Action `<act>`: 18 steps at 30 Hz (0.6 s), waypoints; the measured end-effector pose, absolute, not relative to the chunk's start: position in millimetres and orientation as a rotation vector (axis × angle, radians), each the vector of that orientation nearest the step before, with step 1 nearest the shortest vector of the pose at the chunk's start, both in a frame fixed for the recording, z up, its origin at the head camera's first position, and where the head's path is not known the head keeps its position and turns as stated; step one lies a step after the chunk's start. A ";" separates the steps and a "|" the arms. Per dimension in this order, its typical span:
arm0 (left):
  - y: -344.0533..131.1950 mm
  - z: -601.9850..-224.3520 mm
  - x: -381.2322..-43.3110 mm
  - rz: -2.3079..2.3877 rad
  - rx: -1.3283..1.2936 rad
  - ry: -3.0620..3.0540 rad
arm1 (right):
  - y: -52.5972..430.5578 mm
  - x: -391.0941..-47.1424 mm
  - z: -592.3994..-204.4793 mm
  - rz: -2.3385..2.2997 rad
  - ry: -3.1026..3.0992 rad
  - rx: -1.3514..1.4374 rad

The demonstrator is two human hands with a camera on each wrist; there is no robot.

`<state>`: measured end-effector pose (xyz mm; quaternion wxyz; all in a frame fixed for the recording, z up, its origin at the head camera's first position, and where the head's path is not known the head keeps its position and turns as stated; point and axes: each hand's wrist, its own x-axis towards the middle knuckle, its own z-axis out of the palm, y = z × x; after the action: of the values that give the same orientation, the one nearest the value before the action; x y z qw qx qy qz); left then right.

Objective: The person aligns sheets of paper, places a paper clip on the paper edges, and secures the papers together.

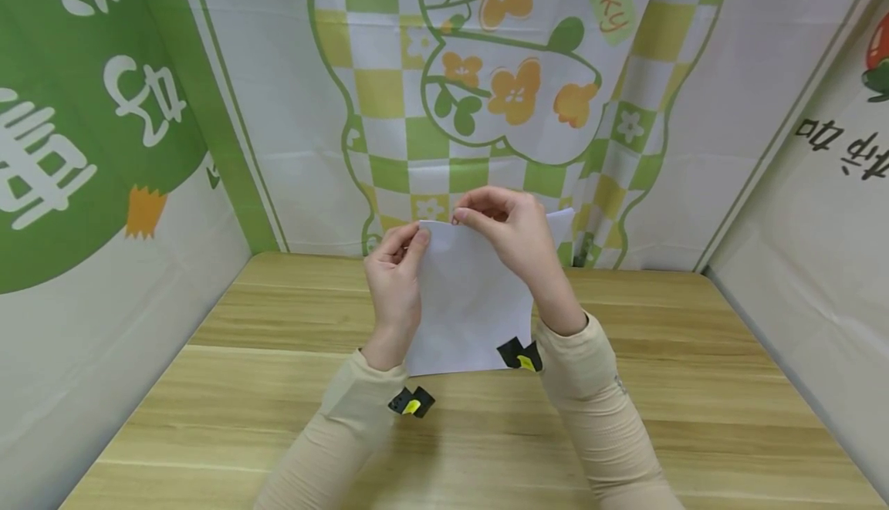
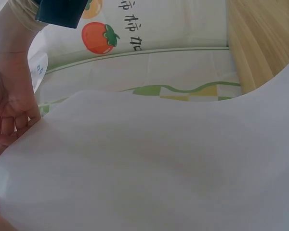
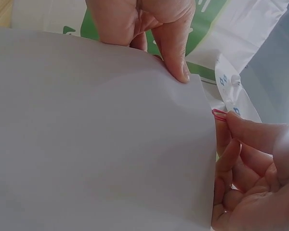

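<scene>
White paper point(image 1: 472, 294) stands upright before me, its top edge between my hands. My left hand point(image 1: 396, 286) pinches its top left corner, thumb on the near face, as the right wrist view also shows. My right hand point(image 1: 514, 236) pinches a small red paper clip point(image 3: 219, 114) between thumb and forefinger. The clip's looped end points at the paper's top edge, close beside it. Whether clip and paper touch, I cannot tell. In the left wrist view, the paper point(image 2: 149, 154) hides most of the left hand.
A wood-grain table point(image 1: 660, 386) lies under the hands. Printed curtains point(image 1: 389, 109) hang behind it and at both sides. Behind the right hand a white paper corner point(image 1: 561, 224) sticks out. Black tags with yellow marks point(image 1: 412, 402) sit at both wrists.
</scene>
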<state>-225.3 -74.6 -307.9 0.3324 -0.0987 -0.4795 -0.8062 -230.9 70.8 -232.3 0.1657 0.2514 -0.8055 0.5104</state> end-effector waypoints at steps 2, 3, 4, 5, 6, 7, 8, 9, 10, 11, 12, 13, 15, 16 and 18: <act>-74.7 -308.0 -225.4 -2.106 -0.254 -1.259 | 70.9 -230.8 -232.3 1.456 -2.296 0.717; -74.7 -308.1 -225.5 -2.104 -0.252 -1.262 | 71.0 -231.1 -232.4 1.458 -2.296 0.717; -74.7 -308.0 -225.4 -2.104 -0.251 -1.264 | 71.0 -230.9 -232.2 1.460 -2.295 0.717; -74.5 -307.8 -225.4 -2.104 -0.251 -1.265 | 71.1 -230.8 -232.1 1.461 -2.296 0.718; -74.4 -307.8 -225.3 -2.105 -0.250 -1.266 | 71.2 -230.7 -231.9 1.462 -2.295 0.718; -74.3 -307.8 -225.3 -2.107 -0.251 -1.266 | 71.3 -230.6 -231.8 1.463 -2.296 0.719; -74.2 -307.7 -225.1 -2.109 -0.253 -1.265 | 71.4 -230.6 -231.8 1.464 -2.297 0.719; -74.1 -307.8 -225.1 -2.111 -0.255 -1.265 | 71.5 -230.6 -231.7 1.461 -2.298 0.719; -74.1 -307.9 -225.2 -2.112 -0.255 -1.265 | 71.7 -230.6 -231.7 1.458 -2.299 0.720; -74.1 -308.1 -225.4 -2.112 -0.255 -1.266 | 72.0 -230.6 -231.7 1.458 -2.301 0.721; -74.0 -308.3 -225.7 -2.112 -0.256 -1.266 | 72.3 -230.7 -231.7 1.459 -2.302 0.723; -73.9 -308.5 -225.9 -2.113 -0.256 -1.265 | 72.7 -230.7 -231.7 1.457 -2.304 0.724; -73.7 -308.8 -226.2 -2.112 -0.257 -1.264 | 73.4 -230.7 -231.8 1.456 -2.307 0.727; -73.6 -309.0 -226.4 -2.110 -0.255 -1.266 | 73.8 -230.8 -231.9 1.457 -2.309 0.728; -73.3 -309.2 -226.7 -2.114 -0.257 -1.261 | 74.5 -230.8 -232.0 1.457 -2.310 0.731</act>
<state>-226.7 -73.3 -309.2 0.3271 -0.0981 -0.4814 -0.8072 -230.8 74.5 -232.0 0.1565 0.2553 -0.8070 0.5090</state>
